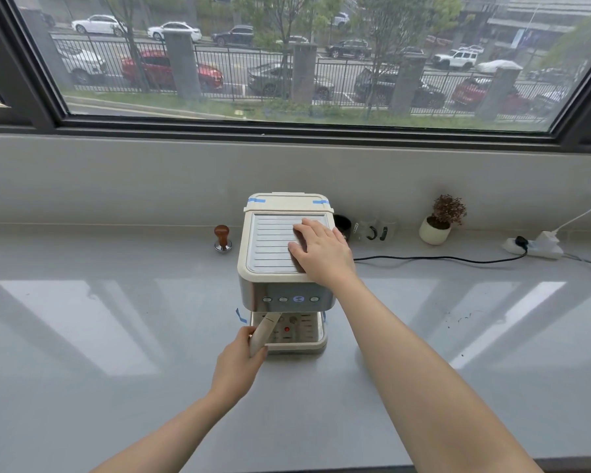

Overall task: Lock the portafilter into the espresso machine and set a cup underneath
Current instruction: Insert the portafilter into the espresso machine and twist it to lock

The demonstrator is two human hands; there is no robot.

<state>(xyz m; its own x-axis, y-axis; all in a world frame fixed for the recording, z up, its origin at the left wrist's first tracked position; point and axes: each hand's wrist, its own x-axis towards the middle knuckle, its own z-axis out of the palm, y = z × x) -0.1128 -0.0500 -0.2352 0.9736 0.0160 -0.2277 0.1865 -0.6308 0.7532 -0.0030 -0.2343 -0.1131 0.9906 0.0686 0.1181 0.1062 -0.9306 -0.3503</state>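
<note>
A wide window runs across the back of the room, with parked cars and a fence outside, and below it the pale grey tabletop stretches out in front of me. The cream and steel espresso machine stands in the middle of it, facing me. My right hand lies flat and open on the right side of its ribbed top plate, fingers spread, holding nothing. My left hand is closed around the cream handle of the portafilter, which slants up from my grip to the underside of the machine, above the drip tray; its head is hidden beneath the front panel, so I cannot tell whether it is seated. To the left of the machine a tamper with a wooden knob stands upright. Just behind the machine's right side a dark cup is partly hidden, and beside it stand clear glass cups. Farther right there is a small potted plant, and a black cord runs along the tabletop to a white power strip.
</note>
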